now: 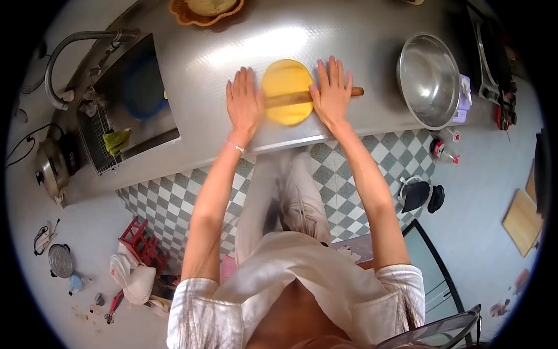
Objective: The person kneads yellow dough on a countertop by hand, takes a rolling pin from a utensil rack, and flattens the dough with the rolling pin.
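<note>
A round, flat sheet of yellow dough (286, 75) lies on the steel counter. Across its middle runs a wooden rolling pin (290, 99), its right end sticking out past my right hand. My left hand (244, 104) rests flat over the pin's left end, which it hides, with the fingers stretched forward. On the other side, my right hand (332, 96) presses flat on the pin near the dough's right edge, fingers extended and slightly spread. Neither hand wraps round the pin.
A large steel bowl (429, 81) stands on the counter at right, beside a stove (489, 58). At left is a sink (168, 122) with a curved faucet (55, 70) and a blue basin (144, 87). A wicker basket (200, 20) sits at the back.
</note>
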A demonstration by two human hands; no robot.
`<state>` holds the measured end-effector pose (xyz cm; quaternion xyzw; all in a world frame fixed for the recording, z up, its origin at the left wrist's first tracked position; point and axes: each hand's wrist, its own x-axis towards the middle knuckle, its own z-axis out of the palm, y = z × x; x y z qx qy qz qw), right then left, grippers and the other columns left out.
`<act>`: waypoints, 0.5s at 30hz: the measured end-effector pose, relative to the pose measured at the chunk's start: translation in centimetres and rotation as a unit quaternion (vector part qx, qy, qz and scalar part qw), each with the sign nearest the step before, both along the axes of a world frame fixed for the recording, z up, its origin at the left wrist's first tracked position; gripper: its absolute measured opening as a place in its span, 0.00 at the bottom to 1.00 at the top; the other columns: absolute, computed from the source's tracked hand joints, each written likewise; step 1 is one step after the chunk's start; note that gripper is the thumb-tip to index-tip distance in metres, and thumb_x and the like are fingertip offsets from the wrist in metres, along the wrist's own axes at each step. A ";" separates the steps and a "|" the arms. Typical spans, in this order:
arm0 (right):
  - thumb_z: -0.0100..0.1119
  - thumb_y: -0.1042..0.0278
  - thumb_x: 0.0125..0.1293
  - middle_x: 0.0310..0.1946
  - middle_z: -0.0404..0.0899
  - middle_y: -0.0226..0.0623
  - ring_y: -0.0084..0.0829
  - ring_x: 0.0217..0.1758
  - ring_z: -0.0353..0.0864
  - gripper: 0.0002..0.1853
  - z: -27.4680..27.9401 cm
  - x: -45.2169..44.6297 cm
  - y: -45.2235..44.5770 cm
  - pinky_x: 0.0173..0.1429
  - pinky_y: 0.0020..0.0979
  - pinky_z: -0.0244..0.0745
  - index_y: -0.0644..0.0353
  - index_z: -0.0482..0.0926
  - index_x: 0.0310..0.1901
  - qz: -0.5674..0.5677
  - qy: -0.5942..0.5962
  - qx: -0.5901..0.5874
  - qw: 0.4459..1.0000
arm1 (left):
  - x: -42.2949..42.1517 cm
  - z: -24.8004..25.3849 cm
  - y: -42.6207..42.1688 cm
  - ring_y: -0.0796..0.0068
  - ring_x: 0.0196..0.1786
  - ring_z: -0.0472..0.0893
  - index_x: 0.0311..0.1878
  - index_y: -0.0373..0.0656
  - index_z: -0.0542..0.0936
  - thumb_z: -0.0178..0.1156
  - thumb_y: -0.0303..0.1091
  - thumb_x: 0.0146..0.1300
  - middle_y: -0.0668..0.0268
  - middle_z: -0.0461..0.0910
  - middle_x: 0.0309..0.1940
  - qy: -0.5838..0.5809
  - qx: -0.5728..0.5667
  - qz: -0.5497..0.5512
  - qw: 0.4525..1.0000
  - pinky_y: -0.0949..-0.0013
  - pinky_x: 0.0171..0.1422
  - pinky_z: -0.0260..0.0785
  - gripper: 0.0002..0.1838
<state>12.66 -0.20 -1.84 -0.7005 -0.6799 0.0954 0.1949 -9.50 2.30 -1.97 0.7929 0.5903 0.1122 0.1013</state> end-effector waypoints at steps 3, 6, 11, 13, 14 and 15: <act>0.52 0.54 0.63 0.72 0.52 0.47 0.51 0.75 0.46 0.32 0.4 0.1 -2.9 0.73 0.56 0.36 0.52 0.62 0.68 0.016 -0.002 -0.057 0.998 | -0.6 0.3 -2.0 0.61 0.73 0.57 0.69 0.40 0.62 0.51 0.40 0.62 0.54 0.60 0.70 -0.016 -0.010 -0.011 1.000 0.52 0.76 0.40 0.32; 0.52 0.54 0.63 0.71 0.52 0.48 0.51 0.75 0.47 0.32 0.2 0.2 -3.5 0.73 0.56 0.37 0.52 0.62 0.69 0.011 -0.010 -0.060 0.998 | -0.2 0.3 -2.5 0.58 0.72 0.58 0.70 0.42 0.61 0.42 0.41 0.67 0.56 0.60 0.70 -0.030 0.003 -0.005 1.000 0.48 0.75 0.41 0.28; 0.51 0.53 0.64 0.69 0.54 0.55 0.51 0.74 0.49 0.32 -0.2 0.5 5.0 0.73 0.54 0.40 0.55 0.61 0.68 -0.029 -0.023 0.019 0.999 | 2.2 0.4 7.4 0.57 0.73 0.56 0.69 0.42 0.61 0.42 0.40 0.68 0.55 0.59 0.70 -0.026 0.055 0.015 0.998 0.50 0.76 0.40 0.28; 0.51 0.52 0.64 0.69 0.55 0.57 0.51 0.73 0.50 0.33 -0.9 0.9 7.8 0.73 0.54 0.42 0.57 0.61 0.68 -0.044 -0.008 0.056 0.997 | 2.1 0.4 8.2 0.57 0.73 0.56 0.69 0.41 0.60 0.44 0.41 0.67 0.54 0.59 0.70 -0.038 0.057 0.033 0.997 0.51 0.76 0.39 0.29; 0.50 0.52 0.64 0.68 0.55 0.58 0.51 0.73 0.49 0.32 -0.9 1.0 7.8 0.73 0.54 0.42 0.60 0.62 0.67 -0.043 -0.014 0.057 0.997 | 2.1 0.4 7.9 0.58 0.73 0.55 0.70 0.40 0.60 0.46 0.42 0.66 0.54 0.58 0.70 -0.028 0.047 0.043 0.998 0.51 0.77 0.38 0.30; 0.50 0.52 0.64 0.68 0.55 0.57 0.51 0.73 0.50 0.32 -0.8 1.0 6.4 0.73 0.54 0.41 0.60 0.62 0.67 -0.038 -0.021 0.039 0.998 | 2.3 0.3 7.9 0.58 0.74 0.55 0.70 0.39 0.59 0.48 0.42 0.65 0.53 0.58 0.70 -0.020 0.039 0.049 0.998 0.52 0.77 0.38 0.32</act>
